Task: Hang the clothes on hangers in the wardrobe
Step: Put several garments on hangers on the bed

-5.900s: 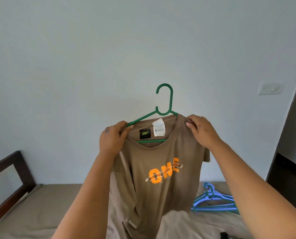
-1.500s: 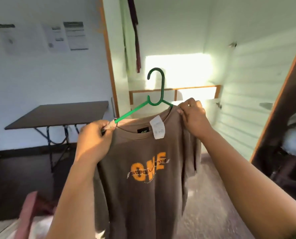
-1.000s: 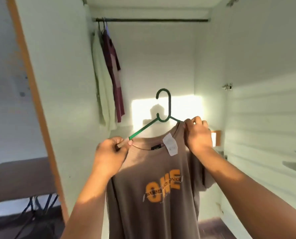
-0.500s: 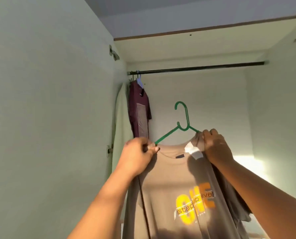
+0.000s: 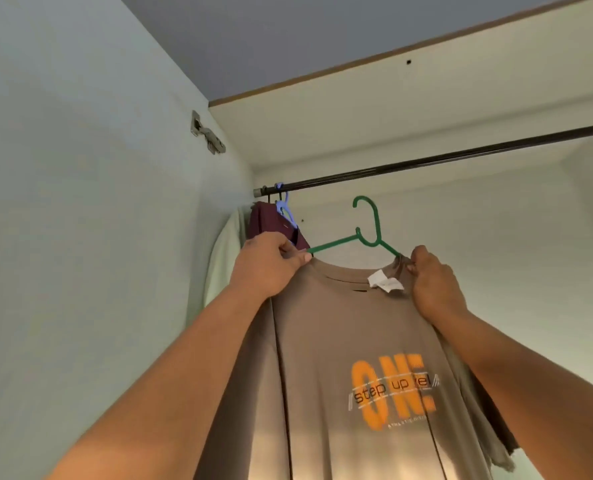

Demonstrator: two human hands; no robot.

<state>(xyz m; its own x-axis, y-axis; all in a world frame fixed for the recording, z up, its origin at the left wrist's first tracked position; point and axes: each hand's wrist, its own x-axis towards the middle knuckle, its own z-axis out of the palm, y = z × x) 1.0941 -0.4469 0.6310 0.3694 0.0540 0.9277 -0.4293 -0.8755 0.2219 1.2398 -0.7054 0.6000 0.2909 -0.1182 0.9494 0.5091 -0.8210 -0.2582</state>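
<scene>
A brown T-shirt (image 5: 343, 341) with an orange "ONE" print hangs on a green hanger (image 5: 367, 233), raised inside the wardrobe. My left hand (image 5: 267, 265) grips the hanger's left arm together with the shirt's shoulder. My right hand (image 5: 430, 278) grips the shirt's right shoulder over the hanger's other arm. The green hook sits just below the dark rail (image 5: 426, 162) and does not touch it. A white label sticks out at the collar.
At the rail's left end a maroon garment (image 5: 264, 220) hangs on a light blue hanger (image 5: 283, 206), with a pale garment (image 5: 224, 254) beside it against the wardrobe's side wall (image 5: 97, 237). A door hinge (image 5: 207, 136) sits high on that wall.
Both hands have lifted the shirt and hanger higher, so the hook is closer under the rail. The view has tilted further up toward the wardrobe's top.
</scene>
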